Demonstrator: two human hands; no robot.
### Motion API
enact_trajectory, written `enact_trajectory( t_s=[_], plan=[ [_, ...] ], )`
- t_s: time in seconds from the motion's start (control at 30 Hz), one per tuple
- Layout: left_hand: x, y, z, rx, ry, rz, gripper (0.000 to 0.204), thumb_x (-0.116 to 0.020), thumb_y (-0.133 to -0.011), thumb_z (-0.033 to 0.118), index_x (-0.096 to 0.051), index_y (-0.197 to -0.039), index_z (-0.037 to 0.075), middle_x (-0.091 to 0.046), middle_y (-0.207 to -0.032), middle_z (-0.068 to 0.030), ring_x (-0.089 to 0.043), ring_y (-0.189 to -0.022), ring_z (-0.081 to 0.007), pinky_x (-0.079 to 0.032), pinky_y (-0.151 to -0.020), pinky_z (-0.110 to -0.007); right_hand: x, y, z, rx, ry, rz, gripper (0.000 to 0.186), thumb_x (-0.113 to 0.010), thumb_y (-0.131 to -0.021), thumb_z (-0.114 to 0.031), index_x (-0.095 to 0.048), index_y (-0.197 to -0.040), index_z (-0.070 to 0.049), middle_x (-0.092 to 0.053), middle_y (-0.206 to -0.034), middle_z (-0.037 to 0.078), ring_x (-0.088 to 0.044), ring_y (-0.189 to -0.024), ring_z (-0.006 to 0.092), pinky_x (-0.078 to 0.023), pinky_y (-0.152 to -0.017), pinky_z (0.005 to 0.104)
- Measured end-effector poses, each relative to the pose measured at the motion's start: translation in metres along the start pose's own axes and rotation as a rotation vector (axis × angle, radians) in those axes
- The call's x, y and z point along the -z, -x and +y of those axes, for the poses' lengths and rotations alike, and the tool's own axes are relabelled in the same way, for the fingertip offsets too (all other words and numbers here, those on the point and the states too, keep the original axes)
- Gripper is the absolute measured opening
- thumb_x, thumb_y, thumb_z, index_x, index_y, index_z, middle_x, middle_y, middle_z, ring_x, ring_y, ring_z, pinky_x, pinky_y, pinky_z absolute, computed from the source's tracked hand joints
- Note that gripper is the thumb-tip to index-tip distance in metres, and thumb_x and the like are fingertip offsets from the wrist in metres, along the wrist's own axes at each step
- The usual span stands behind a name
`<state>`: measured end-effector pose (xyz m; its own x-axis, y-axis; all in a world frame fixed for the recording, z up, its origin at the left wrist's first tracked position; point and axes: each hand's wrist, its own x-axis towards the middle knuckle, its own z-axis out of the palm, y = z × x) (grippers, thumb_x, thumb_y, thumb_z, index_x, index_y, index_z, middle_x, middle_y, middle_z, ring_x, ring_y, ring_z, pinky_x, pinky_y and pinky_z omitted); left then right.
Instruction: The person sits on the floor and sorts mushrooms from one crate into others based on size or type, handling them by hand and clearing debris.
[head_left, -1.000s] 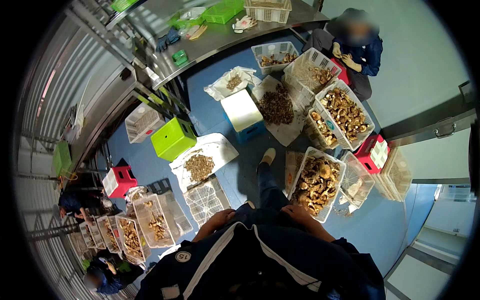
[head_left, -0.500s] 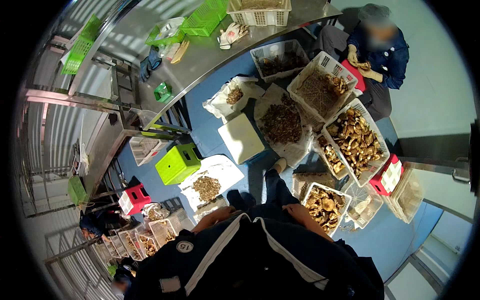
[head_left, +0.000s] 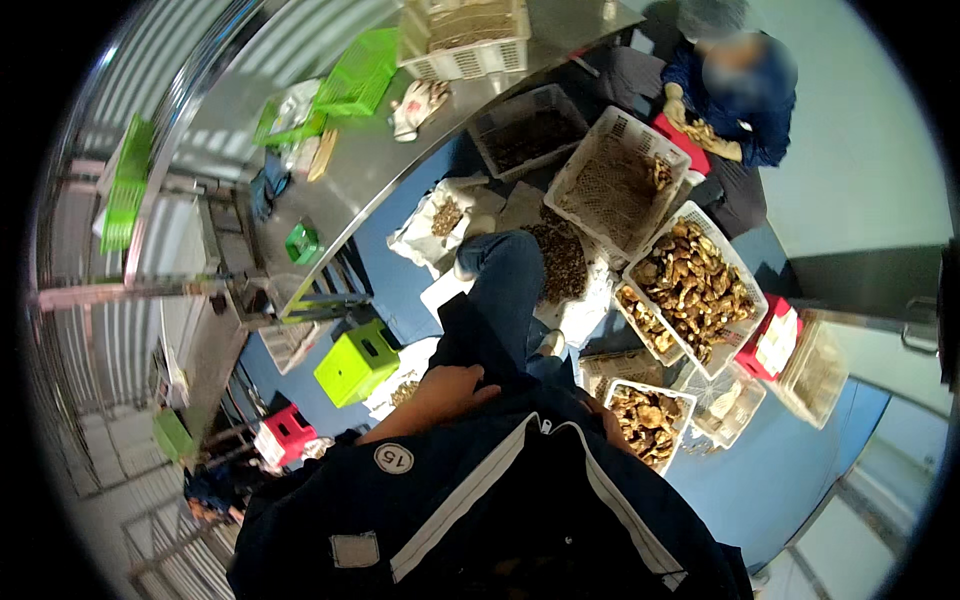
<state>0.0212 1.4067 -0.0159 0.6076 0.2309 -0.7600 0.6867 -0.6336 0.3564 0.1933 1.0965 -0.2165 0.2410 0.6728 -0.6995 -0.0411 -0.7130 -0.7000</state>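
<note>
My left hand (head_left: 455,388) lies against my raised left thigh (head_left: 495,300), fingers loosely stretched and nothing seen in it. My right hand (head_left: 612,425) hangs beside my jacket, partly covered by it; its fingers are hard to make out. Closest to that hand is a white crate of brown mushrooms (head_left: 648,422). My lifted leg crosses over a white box-like block (head_left: 447,292), hiding most of it. Beyond the leg, a heap of dark brown bits (head_left: 560,262) lies on a white sheet, and a smaller pile (head_left: 447,216) sits on another.
A large mushroom crate (head_left: 695,290) and a mostly bare crate (head_left: 615,190) stand at right. A seated person (head_left: 735,100) handles mushrooms with gloved hands. Left are a green stool (head_left: 355,362), a red stool (head_left: 287,435) and a steel table (head_left: 385,150).
My left leg has lifted forward over the white block. My left hand has shifted right onto the thigh. The view has tilted and shifted slightly, and my right hand is now more covered.
</note>
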Motion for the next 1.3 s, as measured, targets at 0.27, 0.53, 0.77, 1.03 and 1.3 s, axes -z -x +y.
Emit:
enact_trajectory(
  t_s=[0.27, 0.53, 0.77, 1.03, 1.3],
  plan=[
    [0.068, -0.145, -0.040, -0.157, -0.155, -0.102, 0.056, -0.056, -0.092, 0.062, -0.061, -0.092, 0.007, -0.064, -0.077, -0.0151, -0.065, -0.072, -0.0340, -0.051, -0.065, -0.044, 0.005, -0.042, -0.024, 0.100, 0.313, 0.091, 0.043, -0.036, -0.101, -0.018, -0.049, -0.142, -0.014, -0.065, -0.125, 0.017, -0.067, -0.098, 0.0403, -0.055, -0.083, 0.0465],
    [0.137, -0.293, -0.088, -0.456, -0.172, -0.382, 0.049, -0.053, -0.099, 0.050, -0.066, -0.101, 0.003, -0.065, -0.100, -0.0155, -0.061, -0.102, -0.0339, -0.049, -0.085, -0.044, -0.027, -0.097, -0.118, -0.347, -0.071, 0.237, 0.044, -0.040, -0.103, -0.043, -0.069, -0.120, -0.015, -0.071, -0.107, 0.020, -0.067, -0.096, 0.0406, -0.053, -0.083, 0.0496],
    [0.148, -0.353, -0.150, -0.495, -0.226, -0.867, 0.055, -0.043, -0.101, 0.053, -0.066, -0.116, 0.006, -0.068, -0.110, -0.0166, -0.064, -0.102, -0.0342, -0.047, -0.097, -0.046, -0.068, -0.108, -0.171, -0.470, -0.109, 0.236, 0.051, -0.040, -0.101, -0.049, -0.072, -0.113, -0.010, -0.070, -0.100, 0.023, -0.066, -0.097, 0.0426, -0.051, -0.086, 0.0502],
    [0.176, -0.315, -0.136, -0.336, -0.388, -0.897, 0.049, -0.046, -0.102, 0.043, -0.062, -0.123, 0.002, -0.068, -0.105, -0.0208, -0.066, -0.097, -0.0363, -0.052, -0.088, -0.046, -0.060, -0.142, -0.142, -0.368, -0.163, -0.011, 0.047, -0.042, -0.102, -0.046, -0.071, -0.116, -0.012, -0.070, -0.107, 0.022, -0.066, -0.100, 0.0407, -0.050, -0.086, 0.0483],
    [0.119, -0.392, -0.104, -0.165, -0.479, -0.906, 0.044, -0.054, -0.098, 0.051, -0.061, -0.109, 0.009, -0.069, -0.084, -0.0139, -0.067, -0.072, -0.0286, -0.051, -0.066, -0.042, -0.056, -0.246, -0.064, -0.090, 0.156, 0.438, 0.018, -0.067, -0.087, -0.027, -0.065, -0.089, -0.010, -0.065, -0.086, 0.010, -0.061, -0.086, 0.0302, -0.045, -0.083, 0.0422]
  ],
)
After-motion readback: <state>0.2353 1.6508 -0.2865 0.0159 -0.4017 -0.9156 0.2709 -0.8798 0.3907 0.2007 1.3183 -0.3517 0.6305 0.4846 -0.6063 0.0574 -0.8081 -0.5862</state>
